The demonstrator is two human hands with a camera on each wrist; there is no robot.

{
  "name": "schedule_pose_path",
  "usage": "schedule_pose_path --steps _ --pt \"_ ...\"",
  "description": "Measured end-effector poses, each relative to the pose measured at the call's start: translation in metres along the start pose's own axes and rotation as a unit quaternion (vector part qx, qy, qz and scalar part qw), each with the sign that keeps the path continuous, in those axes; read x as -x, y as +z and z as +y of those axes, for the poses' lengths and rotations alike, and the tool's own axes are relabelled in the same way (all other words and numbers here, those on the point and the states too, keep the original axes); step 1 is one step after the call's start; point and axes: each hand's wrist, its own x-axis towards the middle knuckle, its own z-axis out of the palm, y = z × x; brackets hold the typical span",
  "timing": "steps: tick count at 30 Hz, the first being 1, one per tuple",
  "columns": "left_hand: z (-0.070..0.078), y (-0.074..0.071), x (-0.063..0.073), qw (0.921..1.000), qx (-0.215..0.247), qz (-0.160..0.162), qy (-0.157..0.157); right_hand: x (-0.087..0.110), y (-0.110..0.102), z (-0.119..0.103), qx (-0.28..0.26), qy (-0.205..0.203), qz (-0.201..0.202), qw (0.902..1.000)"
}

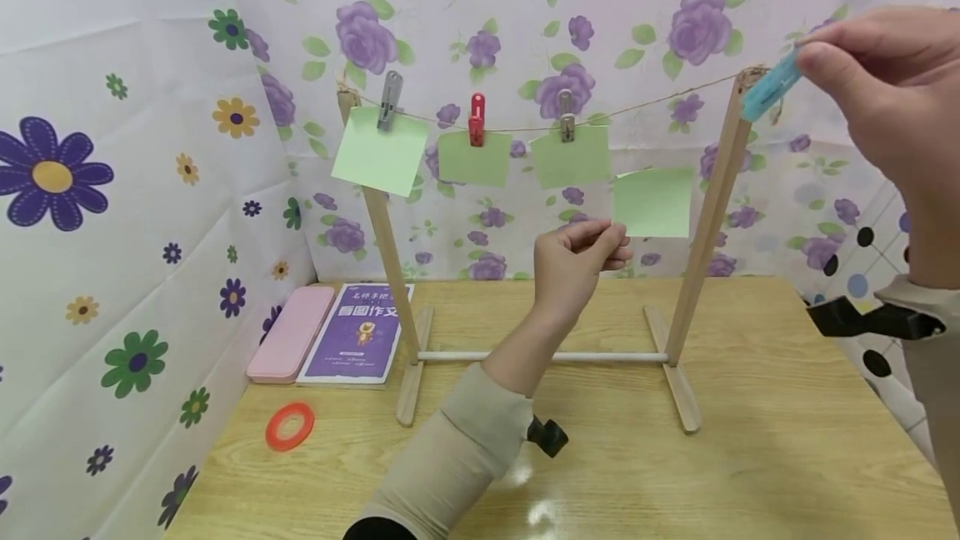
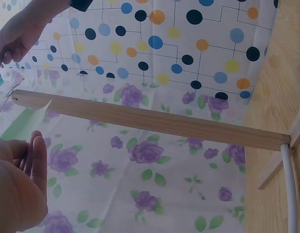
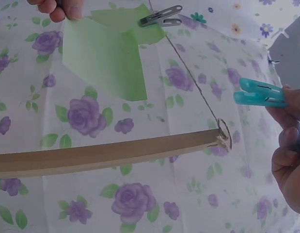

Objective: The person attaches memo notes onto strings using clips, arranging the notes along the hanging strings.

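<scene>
My left hand [image 1: 573, 265] pinches a green paper note [image 1: 654, 203] by its lower left corner, holding it below the twine [image 1: 637, 109] near the right post. Up by the top of that post, my right hand [image 1: 892, 90] pinches a turquoise clothespin [image 1: 772, 87] between thumb and finger. In the right wrist view the clothespin [image 3: 261, 93] sits apart from the twine. Three more green notes hang along the line: one under a grey clothespin [image 1: 390, 101], one under a red clothespin [image 1: 477, 119], one under a grey-brown clothespin [image 1: 567, 116].
The twine runs between two wooden posts [image 1: 712, 215] joined low down by a white rod [image 1: 600, 357]. On the table's left lie a pink case [image 1: 292, 334], a purple book [image 1: 356, 332] and a red ring [image 1: 289, 427]. Flowered cloth [image 1: 465, 7] hangs behind.
</scene>
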Motion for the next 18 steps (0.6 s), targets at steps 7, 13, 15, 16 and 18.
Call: schedule_pose_path --steps 7,13,15,16,18 --pt "0.007 0.006 -0.005 0.9999 -0.004 0.0 -0.009 -0.021 0.012 -0.003 0.054 -0.072 -0.041 0.9951" --pt "0.014 0.011 -0.012 0.9998 0.004 -0.011 -0.017 -0.036 0.024 -0.003 0.029 -0.106 -0.066 0.9917" --pt "0.016 0.013 -0.013 0.9997 0.007 -0.014 -0.02 -0.04 0.027 -0.005 0.037 -0.096 -0.071 0.9921" --pt "0.017 0.013 -0.014 0.9996 0.008 -0.014 -0.022 -0.041 0.027 -0.005 0.042 -0.088 -0.074 0.9925" --pt "0.019 0.015 -0.015 0.9995 0.011 -0.013 -0.026 -0.043 0.029 -0.006 0.048 -0.075 -0.079 0.9929"
